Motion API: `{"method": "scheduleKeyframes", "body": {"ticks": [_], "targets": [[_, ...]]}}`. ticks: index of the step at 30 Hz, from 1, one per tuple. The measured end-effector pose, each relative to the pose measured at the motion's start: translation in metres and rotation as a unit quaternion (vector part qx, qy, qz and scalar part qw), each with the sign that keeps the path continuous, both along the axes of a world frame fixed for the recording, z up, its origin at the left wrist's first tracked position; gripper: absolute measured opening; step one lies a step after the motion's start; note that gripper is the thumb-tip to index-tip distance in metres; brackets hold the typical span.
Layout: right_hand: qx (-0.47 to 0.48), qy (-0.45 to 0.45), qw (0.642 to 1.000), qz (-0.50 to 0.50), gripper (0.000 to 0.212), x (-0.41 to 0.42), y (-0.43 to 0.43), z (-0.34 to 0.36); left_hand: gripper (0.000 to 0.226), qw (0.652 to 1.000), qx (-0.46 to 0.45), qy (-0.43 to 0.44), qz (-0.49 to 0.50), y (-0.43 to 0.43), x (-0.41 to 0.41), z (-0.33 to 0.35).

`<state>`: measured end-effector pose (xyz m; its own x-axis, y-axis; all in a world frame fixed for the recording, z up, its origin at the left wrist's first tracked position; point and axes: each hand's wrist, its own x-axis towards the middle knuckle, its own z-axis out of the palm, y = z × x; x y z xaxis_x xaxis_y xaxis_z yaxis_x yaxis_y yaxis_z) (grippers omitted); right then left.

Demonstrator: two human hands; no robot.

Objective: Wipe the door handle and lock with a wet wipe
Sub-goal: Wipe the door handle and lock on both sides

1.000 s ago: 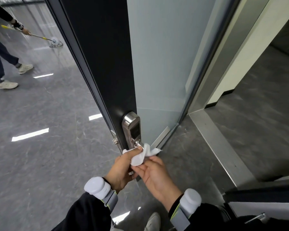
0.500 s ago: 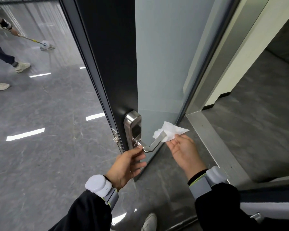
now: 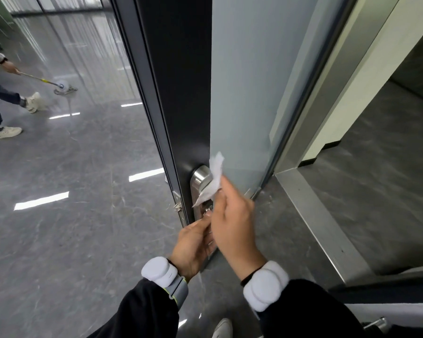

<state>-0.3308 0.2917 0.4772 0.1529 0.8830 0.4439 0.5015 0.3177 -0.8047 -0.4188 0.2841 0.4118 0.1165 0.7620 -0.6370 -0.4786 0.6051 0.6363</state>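
Glossy grey floor [image 3: 59, 240]; crumpled wipe [image 3: 211, 182] against brushed-steel lock [image 3: 199, 178].

Even, cool indoor light with soft shadows. Ceiling strips glare as white bars on the glossy floor [image 3: 59, 215]. The wet wipe [image 3: 214, 179] and right hand [image 3: 232, 220] smear with motion blur. Wide-angle distortion bends the door [image 3: 181, 93] edges outward.

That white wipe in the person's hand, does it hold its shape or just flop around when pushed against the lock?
Probably floppy: the wet wipe, pinched by the right hand, crumples and bends over the steel lock plate. Likely very light, since fingertips alone hold it. It should mold to the lock's curves rather than slide off stiffly.
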Motion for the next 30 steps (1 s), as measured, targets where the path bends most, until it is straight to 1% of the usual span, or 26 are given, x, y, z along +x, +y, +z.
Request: {"method": "scheduleKeyframes", "body": {"ticks": [3,5,8,11,13,14,17,19,21,23,25,26,27,28,29,30], "targets": [[0.036,-0.063,0.997,0.012,0.05,-0.009,-0.004,-0.005,0.022,0.999,0.027,-0.036,-0.013,0.0,-0.004,0.004],[0.068,-0.113,0.991,0.022,0.057,-0.008,-0.005,-0.008,0.028,0.996,0.04,-0.072,-0.025,0.0,-0.008,0.007],[0.103,-0.141,0.984,0.038,0.054,-0.008,-0.006,-0.013,0.039,0.992,0.024,-0.122,-0.013,-0.002,-0.015,0.005],[0.115,-0.153,0.98,0.046,0.048,-0.006,-0.007,-0.024,0.07,0.989,0.008,-0.148,-0.026,-0.004,-0.022,0.007],[0.1,-0.159,0.981,0.046,0.048,-0.007,-0.007,-0.037,0.089,0.986,0.004,-0.161,-0.034,-0.002,-0.024,0.01],[0.083,-0.167,0.981,0.05,0.05,-0.009,-0.009,-0.046,0.093,0.985,0.002,-0.169,-0.031,-0.001,-0.025,0.01],[0.016,-0.195,0.978,0.072,0.059,-0.012,-0.016,-0.073,0.091,0.985,-0.007,-0.174,-0.014,0.001,-0.027,0.011],[-0.027,-0.205,0.975,0.082,0.064,-0.014,-0.02,-0.085,0.098,0.986,-0.016,-0.165,-0.027,0.003,-0.032,0.009],[-0.047,-0.192,0.977,0.079,0.063,-0.019,-0.022,-0.085,0.105,0.988,-0.03,-0.144,-0.05,0.004,-0.036,0.011],[-0.053,-0.142,0.987,0.052,0.057,-0.028,-0.022,-0.077,0.105,0.991,-0.044,-0.108,-0.07,0.006,-0.044,0.013],[-0.052,-0.078,0.995,0.025,0.055,-0.037,-0.021,-0.064,0.112,0.988,-0.065,-0.03,-0.137,0.006,-0.056,0.023],[-0.043,-0.051,0.998,0.015,0.054,-0.039,-0.02,-0.055,0.114,0.981,-0.083,0.032,-0.175,0.006,-0.065,0.032],[-0.029,-0.025,0.999,0.005,0.052,-0.04,-0.018,-0.046,0.109,0.969,-0.095,0.108,-0.2,0.007,-0.074,0.042],[-0.013,-0.007,1.0,-0.003,0.05,-0.04,-0.015,-0.036,0.1,0.957,-0.086,0.185,-0.205,0.009,-0.085,0.053],[0.003,0.003,1.0,-0.012,0.049,-0.042,-0.011,-0.026,0.094,0.941,-0.054,0.275,-0.19,0.011,-0.096,0.063],[0.015,0.005,1.0,-0.02,0.049,-0.044,-0.007,-0.019,0.091,0.919,0.004,0.361,-0.16,0.014,-0.102,0.075]]}}
